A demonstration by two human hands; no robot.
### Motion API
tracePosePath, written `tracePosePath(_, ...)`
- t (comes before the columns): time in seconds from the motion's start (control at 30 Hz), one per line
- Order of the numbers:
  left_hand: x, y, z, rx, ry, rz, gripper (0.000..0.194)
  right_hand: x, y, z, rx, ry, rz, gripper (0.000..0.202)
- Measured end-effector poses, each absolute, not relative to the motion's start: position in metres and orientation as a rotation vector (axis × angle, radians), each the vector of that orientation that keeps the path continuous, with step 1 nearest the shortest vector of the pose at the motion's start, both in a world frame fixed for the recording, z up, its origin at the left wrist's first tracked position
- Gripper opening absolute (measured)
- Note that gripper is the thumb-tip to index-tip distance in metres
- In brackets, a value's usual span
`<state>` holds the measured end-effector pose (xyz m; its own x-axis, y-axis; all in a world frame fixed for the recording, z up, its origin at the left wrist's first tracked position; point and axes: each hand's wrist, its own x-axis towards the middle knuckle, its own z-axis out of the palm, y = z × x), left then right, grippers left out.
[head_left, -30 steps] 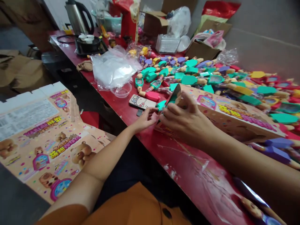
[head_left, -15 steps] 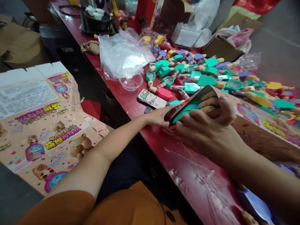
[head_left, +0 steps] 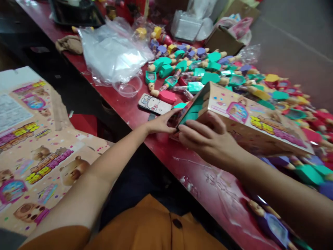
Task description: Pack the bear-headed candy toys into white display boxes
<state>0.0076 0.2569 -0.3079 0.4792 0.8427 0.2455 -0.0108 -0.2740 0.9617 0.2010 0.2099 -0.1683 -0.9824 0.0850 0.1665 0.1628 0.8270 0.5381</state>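
A printed cardboard box (head_left: 260, 121) lies on its side on the red table (head_left: 192, 173), its open end facing left. Teal toys (head_left: 194, 113) with tan ends fill that opening. My left hand (head_left: 163, 121) grips the near left edge of the opening, thumb and fingers on either side of it. Across the front of the opening, my right hand (head_left: 208, 135) has its fingers extended and apart, touching the teal toys and the box's edge. Its fingertips are partly hidden. A phone in a cartoon case (head_left: 156, 104) lies just beyond my left hand.
Many teal, purple, yellow and red toys (head_left: 213, 77) spread behind the box. Clear plastic bags (head_left: 111, 52) and a round plastic tub (head_left: 127, 86) are farther left. Flattened printed cartons (head_left: 52, 146) are stacked at left, beside the table. Purple toys (head_left: 275, 225) lie at lower right.
The view has shifted right. My right hand has drawn down from the toys' tan ends, and those toys now sit deeper inside the box. My left hand keeps its hold.
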Motion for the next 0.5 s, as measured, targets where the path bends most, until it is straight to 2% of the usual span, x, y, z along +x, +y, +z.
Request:
tracePosePath(0.07,0.002,0.254,-0.292,1.606,0.726,1.093,0.066,0.233,0.211,-0.145,-0.424,-2.743,-0.745,0.025)
tracePosePath(0.17,0.003,0.245,-0.240,1.791,0.734,1.443,0.046,0.283,0.215,-0.115,-0.879,-2.640,-0.609,0.042)
tracePosePath(0.23,0.014,0.240,-0.199,2.024,0.697,1.530,0.035,0.307,0.221,-0.110,-1.034,-2.731,-0.426,0.052)
tracePosePath(0.33,0.037,0.242,-0.159,2.452,0.761,1.223,0.034,0.322,0.232,-0.123,-1.097,-2.790,-0.131,0.066)
tracePosePath(0.4,0.048,0.251,-0.152,2.568,0.812,0.990,0.038,0.322,0.239,-0.135,-1.134,-2.739,-0.103,0.069)
tracePosePath(0.5,0.049,0.258,-0.157,2.509,0.807,0.909,0.041,0.318,0.244,-0.144,-1.176,-2.649,-0.148,0.071)
